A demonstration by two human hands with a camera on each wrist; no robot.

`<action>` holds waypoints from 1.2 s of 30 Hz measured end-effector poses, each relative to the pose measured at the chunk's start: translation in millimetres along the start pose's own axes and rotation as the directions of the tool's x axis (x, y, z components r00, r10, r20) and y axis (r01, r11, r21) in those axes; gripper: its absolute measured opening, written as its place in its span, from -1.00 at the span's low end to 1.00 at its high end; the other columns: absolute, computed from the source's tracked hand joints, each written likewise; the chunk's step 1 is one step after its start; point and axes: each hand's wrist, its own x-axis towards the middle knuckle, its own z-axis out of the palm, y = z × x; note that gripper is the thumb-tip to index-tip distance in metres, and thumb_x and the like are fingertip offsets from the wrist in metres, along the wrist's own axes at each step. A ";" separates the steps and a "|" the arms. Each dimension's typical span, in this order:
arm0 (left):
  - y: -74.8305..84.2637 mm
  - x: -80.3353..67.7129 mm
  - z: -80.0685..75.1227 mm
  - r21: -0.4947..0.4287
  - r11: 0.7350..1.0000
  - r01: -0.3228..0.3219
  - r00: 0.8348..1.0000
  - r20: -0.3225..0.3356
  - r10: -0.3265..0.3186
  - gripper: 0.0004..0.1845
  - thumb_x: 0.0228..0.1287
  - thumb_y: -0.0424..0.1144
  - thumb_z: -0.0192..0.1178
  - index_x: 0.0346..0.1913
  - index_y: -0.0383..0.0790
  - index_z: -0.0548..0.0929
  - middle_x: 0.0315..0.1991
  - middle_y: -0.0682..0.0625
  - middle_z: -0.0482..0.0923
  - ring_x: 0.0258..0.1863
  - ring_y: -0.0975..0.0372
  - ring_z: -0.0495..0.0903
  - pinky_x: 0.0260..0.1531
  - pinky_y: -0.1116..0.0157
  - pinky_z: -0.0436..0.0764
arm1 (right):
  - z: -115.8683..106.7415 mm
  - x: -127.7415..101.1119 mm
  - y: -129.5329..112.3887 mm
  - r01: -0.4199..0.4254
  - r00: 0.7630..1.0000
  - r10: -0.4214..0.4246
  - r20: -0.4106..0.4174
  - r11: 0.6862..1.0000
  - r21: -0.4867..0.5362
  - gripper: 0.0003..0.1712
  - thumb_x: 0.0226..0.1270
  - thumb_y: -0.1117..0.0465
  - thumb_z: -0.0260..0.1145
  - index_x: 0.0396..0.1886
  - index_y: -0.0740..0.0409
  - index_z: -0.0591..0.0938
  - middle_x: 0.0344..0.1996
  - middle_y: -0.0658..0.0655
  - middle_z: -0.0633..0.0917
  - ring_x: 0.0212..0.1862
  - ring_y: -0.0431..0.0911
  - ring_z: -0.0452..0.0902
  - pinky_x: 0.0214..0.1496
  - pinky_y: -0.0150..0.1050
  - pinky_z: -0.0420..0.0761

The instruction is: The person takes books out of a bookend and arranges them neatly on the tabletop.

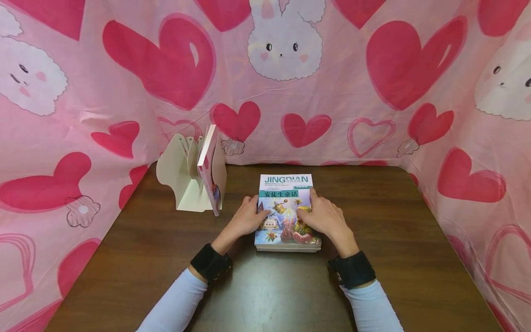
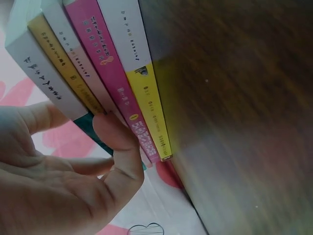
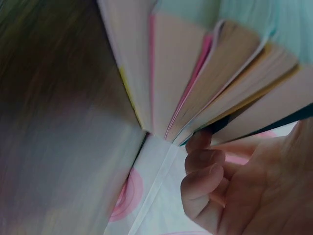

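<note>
A stack of several books lies flat on the table, seen at its spines in the left wrist view and its page edges in the right wrist view. The top book [image 1: 286, 221] has an illustrated white cover with a teal band. My left hand [image 1: 244, 216] grips its spine side, thumb over the cover and a fingertip against the gold-spined book [image 2: 63, 68] beneath. On the page side, my right hand [image 1: 327, 216] holds it, thumb on the cover and fingertips [image 3: 199, 141] at a dark gap below. A magenta-spined book [image 2: 110, 71] and a yellow-and-white one [image 2: 144, 93] lie lower down.
A cream book holder [image 1: 179, 184] with dividers stands at the back left of the dark wooden table [image 1: 398, 240]. One pink-covered book [image 1: 208, 175] is upright in its right slot, leaning slightly. Heart-and-rabbit printed fabric [image 1: 348, 87] encloses the back and sides.
</note>
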 end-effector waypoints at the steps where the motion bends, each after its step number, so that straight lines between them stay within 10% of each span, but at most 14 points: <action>1: 0.2 -1.3 -0.2 -0.001 1.000 0.005 1.000 0.009 -0.005 -0.35 0.53 -0.08 0.24 0.47 -0.44 0.39 0.09 -0.25 0.41 -0.02 0.00 0.47 0.02 0.03 0.54 | 0.4 -0.5 -0.7 -0.010 1.000 0.010 0.000 1.000 0.006 0.09 0.36 -0.22 0.28 0.65 0.34 0.16 0.28 0.37 0.59 0.07 0.19 0.58 0.08 0.25 0.60; 36: 5.5 -7.5 -5.6 0.032 0.999 -0.003 0.998 0.069 0.001 -0.27 0.52 -0.09 0.24 0.49 -0.55 0.30 0.14 -0.28 0.33 -0.01 0.00 0.50 0.11 0.03 0.54 | 1.3 -7.6 -9.2 -0.061 0.997 0.061 0.050 0.998 -0.008 0.03 0.50 -0.14 0.16 0.64 0.48 0.05 0.41 0.56 0.36 0.27 0.44 0.47 0.23 0.40 0.46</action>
